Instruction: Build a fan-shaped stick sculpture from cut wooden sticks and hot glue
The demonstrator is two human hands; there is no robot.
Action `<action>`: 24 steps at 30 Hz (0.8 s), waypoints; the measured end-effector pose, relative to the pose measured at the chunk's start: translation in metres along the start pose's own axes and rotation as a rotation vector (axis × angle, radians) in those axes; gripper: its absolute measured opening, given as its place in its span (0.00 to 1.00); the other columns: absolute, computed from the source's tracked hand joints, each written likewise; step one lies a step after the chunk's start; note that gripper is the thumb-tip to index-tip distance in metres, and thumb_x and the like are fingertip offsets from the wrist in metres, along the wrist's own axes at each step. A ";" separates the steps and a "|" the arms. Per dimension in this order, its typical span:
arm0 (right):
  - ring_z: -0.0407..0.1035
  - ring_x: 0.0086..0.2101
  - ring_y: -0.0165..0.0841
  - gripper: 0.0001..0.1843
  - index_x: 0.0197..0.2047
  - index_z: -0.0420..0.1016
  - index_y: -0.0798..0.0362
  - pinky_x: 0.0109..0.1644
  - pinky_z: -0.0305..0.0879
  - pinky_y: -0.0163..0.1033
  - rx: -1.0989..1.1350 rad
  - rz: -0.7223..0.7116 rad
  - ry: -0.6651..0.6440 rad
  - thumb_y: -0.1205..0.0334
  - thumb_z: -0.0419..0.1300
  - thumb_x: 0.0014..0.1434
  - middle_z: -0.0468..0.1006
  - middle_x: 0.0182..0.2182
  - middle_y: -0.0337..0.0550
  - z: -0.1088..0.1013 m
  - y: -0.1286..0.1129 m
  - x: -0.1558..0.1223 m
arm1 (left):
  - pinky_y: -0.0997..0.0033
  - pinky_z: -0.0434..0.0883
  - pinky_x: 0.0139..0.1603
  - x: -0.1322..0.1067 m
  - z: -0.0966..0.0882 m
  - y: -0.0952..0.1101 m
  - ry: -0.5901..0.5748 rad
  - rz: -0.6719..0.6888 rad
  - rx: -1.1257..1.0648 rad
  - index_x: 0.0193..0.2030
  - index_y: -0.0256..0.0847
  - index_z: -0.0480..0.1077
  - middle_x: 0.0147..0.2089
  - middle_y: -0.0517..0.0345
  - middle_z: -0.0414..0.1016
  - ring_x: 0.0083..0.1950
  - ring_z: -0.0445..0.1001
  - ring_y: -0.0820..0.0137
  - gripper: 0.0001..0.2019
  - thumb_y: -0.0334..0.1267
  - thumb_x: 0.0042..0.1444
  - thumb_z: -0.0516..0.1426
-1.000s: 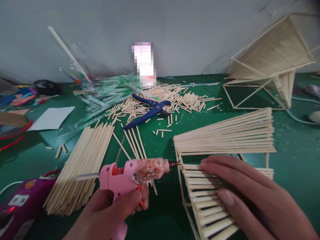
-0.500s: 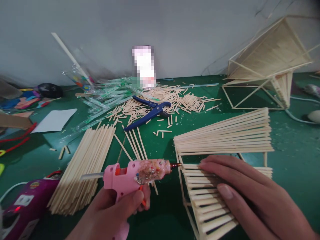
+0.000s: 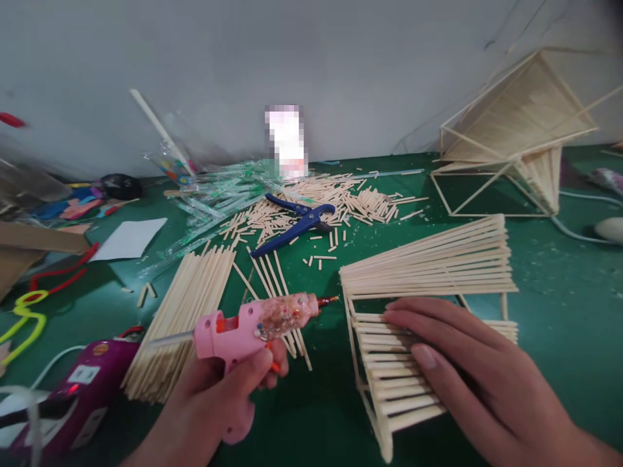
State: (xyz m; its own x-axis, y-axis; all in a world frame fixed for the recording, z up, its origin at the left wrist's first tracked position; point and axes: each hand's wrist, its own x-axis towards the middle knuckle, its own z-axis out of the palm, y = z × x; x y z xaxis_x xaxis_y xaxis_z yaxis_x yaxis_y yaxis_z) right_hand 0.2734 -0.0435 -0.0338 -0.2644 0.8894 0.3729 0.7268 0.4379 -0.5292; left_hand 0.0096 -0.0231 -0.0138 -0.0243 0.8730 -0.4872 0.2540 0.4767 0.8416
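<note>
My left hand (image 3: pixel 238 383) is wrapped round the handle of a pink glue gun (image 3: pixel 233 340), a finger at its orange trigger. A clear glue stick pokes out of the gun's back. Its dark nozzle points right, a little apart from the frame of a wooden stick model (image 3: pixel 389 373). Slats lie side by side across this model in two fanned sections. My right hand (image 3: pixel 487 363) rests over the nearer section, fingers stretched out and touching the slats; its palm side is hidden.
Long wooden sticks (image 3: pixel 195 305) lie left of the gun, near a purple power strip (image 3: pixel 82 389). Blue cutters (image 3: pixel 296 227) lie by a heap of short stick pieces (image 3: pixel 370 202). A larger stick model (image 3: pixel 516 130) stands at the back right, and a blurred bright screen (image 3: pixel 286 139) against the wall.
The glue gun has drawn back left and slightly up, so its nozzle has come away from the model's frame. My right hand stays on the slats. The view has shifted slightly.
</note>
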 end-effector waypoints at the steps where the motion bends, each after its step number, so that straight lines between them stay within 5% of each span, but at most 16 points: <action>1: 0.67 0.51 0.37 0.16 0.52 0.70 0.51 0.51 0.70 0.43 0.011 0.004 0.004 0.65 0.53 0.61 0.72 0.50 0.46 0.000 0.000 0.000 | 0.79 0.56 0.17 -0.001 0.000 0.003 -0.012 0.053 0.002 0.32 0.38 0.71 0.28 0.56 0.72 0.25 0.67 0.73 0.15 0.50 0.51 0.57; 6: 0.67 0.50 0.37 0.15 0.50 0.71 0.53 0.52 0.67 0.43 0.020 -0.131 0.110 0.68 0.55 0.58 0.72 0.49 0.48 -0.010 -0.007 0.000 | 0.74 0.64 0.23 -0.015 0.005 0.001 0.043 0.311 0.140 0.17 0.39 0.62 0.15 0.60 0.62 0.20 0.65 0.73 0.22 0.48 0.57 0.51; 9: 0.70 0.44 0.34 0.14 0.46 0.72 0.55 0.46 0.70 0.37 0.043 -0.261 0.210 0.69 0.56 0.56 0.75 0.43 0.48 -0.025 -0.023 -0.002 | 0.74 0.65 0.23 -0.027 0.006 -0.008 0.258 0.572 0.356 0.28 0.40 0.68 0.22 0.60 0.70 0.22 0.69 0.72 0.08 0.42 0.53 0.56; 11: 0.72 0.39 0.32 0.10 0.43 0.73 0.54 0.40 0.71 0.32 0.123 -0.241 0.215 0.68 0.56 0.56 0.76 0.38 0.46 -0.034 -0.038 -0.006 | 0.73 0.68 0.26 -0.038 0.007 -0.009 0.283 0.853 0.533 0.42 0.41 0.68 0.30 0.58 0.74 0.26 0.72 0.70 0.11 0.38 0.50 0.57; 14: 0.72 0.30 0.30 0.08 0.37 0.73 0.50 0.31 0.71 0.30 0.330 -0.084 0.135 0.58 0.56 0.58 0.76 0.31 0.41 -0.041 -0.062 -0.016 | 0.67 0.70 0.31 -0.055 0.013 -0.004 0.210 1.173 0.751 0.51 0.40 0.63 0.37 0.53 0.76 0.32 0.74 0.65 0.21 0.39 0.48 0.57; 17: 0.70 0.25 0.30 0.12 0.34 0.75 0.47 0.27 0.70 0.31 0.490 0.130 -0.023 0.48 0.58 0.56 0.76 0.26 0.38 -0.041 -0.078 -0.027 | 0.62 0.71 0.34 -0.070 0.027 0.003 0.178 1.271 0.882 0.53 0.36 0.61 0.41 0.48 0.77 0.35 0.75 0.61 0.24 0.39 0.48 0.57; 20: 0.71 0.25 0.31 0.10 0.35 0.76 0.46 0.29 0.72 0.32 0.591 0.303 -0.161 0.50 0.58 0.56 0.77 0.26 0.37 -0.040 -0.082 -0.038 | 0.61 0.72 0.35 -0.080 0.037 0.006 0.127 1.315 0.923 0.56 0.34 0.59 0.44 0.47 0.77 0.39 0.76 0.61 0.25 0.38 0.52 0.57; 22: 0.73 0.27 0.33 0.12 0.38 0.77 0.45 0.31 0.74 0.33 0.614 0.414 -0.125 0.50 0.56 0.57 0.79 0.29 0.39 -0.041 -0.075 -0.049 | 0.62 0.72 0.38 -0.082 0.035 0.006 0.091 1.339 0.886 0.59 0.32 0.57 0.46 0.45 0.76 0.41 0.75 0.61 0.28 0.42 0.54 0.57; 24: 0.75 0.26 0.35 0.16 0.40 0.77 0.45 0.28 0.74 0.34 0.530 0.553 0.050 0.46 0.55 0.57 0.80 0.30 0.41 -0.044 -0.058 -0.066 | 0.64 0.72 0.41 -0.077 0.024 0.006 0.104 1.348 0.833 0.61 0.33 0.55 0.46 0.45 0.76 0.41 0.74 0.63 0.29 0.45 0.56 0.55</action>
State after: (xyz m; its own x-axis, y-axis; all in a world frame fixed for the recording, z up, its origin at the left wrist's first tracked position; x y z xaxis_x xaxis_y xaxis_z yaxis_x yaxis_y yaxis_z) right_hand 0.2762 -0.1331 0.0063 0.0870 0.9959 -0.0249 0.3408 -0.0533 -0.9386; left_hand 0.0365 -0.0900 0.0235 0.5927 0.6103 0.5256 0.5781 -0.7767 0.2499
